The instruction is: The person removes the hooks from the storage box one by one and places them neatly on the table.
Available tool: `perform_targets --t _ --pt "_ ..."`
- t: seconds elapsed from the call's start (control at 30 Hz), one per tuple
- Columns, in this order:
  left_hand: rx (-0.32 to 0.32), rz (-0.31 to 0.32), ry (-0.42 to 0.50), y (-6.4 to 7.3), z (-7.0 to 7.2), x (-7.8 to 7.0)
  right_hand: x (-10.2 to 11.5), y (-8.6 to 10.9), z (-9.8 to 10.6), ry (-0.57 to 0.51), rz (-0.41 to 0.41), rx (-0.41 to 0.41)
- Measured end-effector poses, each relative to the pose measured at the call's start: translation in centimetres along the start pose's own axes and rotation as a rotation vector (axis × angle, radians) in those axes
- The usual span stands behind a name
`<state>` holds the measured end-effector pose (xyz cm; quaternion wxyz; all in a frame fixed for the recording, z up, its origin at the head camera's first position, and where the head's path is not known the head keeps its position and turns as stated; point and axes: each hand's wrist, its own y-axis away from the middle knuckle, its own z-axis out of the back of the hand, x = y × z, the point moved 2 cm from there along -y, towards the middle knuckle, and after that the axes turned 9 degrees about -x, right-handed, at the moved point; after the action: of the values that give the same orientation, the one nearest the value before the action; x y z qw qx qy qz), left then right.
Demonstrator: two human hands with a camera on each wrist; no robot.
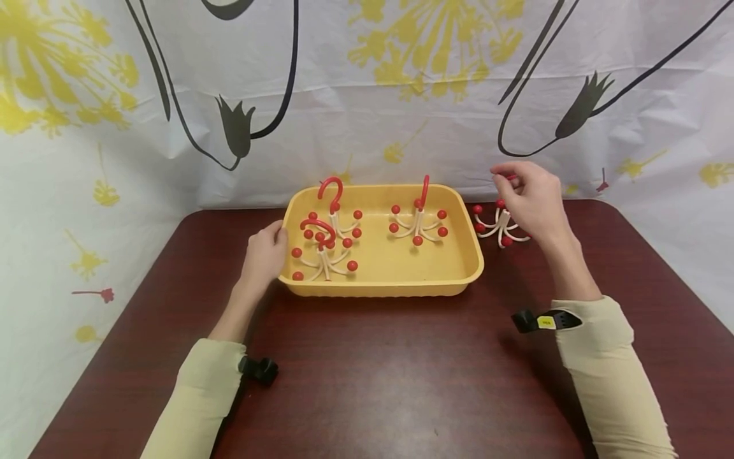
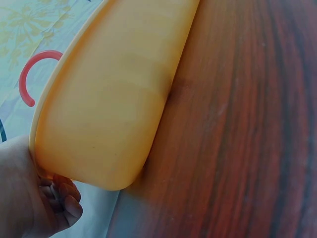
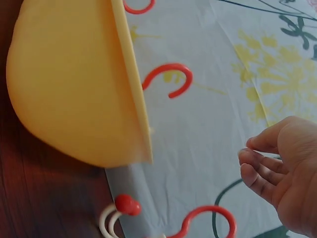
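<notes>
A yellow tray (image 1: 384,288) stands on the table. My left hand (image 1: 265,254) grips its left end, the thumb over the rim and the fingers curled below it in the left wrist view. Inside are three hangers, each with a red hook and curved white arms tipped with red balls: a back-left one (image 1: 335,207), a front-left one (image 1: 323,256) and a right one (image 1: 419,220). Another such hanger (image 1: 503,220) is just right of the tray. Above it hovers my right hand (image 1: 533,197), fingers loosely bent and holding nothing; the right wrist view shows this hanger's red hook (image 3: 218,208) apart from the fingertips.
The dark reddish-brown table (image 1: 390,370) reaches back to a white curtain (image 1: 321,102) with yellow and grey flower prints. Both wrists carry black camera straps.
</notes>
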<state>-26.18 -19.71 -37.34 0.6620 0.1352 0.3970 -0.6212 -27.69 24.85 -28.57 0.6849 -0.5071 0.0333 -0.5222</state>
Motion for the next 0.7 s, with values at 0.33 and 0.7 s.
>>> perform_targets --t 0.33,0.7 --pt "0.003 0.000 0.013 0.0 -0.1 0.0 2.5 0.1 -2.5 -0.007 0.038 0.115" --pt "0.001 0.006 0.010 0.1 0.0 0.0 3.8 0.4 -5.2 -0.034 0.033 0.231"
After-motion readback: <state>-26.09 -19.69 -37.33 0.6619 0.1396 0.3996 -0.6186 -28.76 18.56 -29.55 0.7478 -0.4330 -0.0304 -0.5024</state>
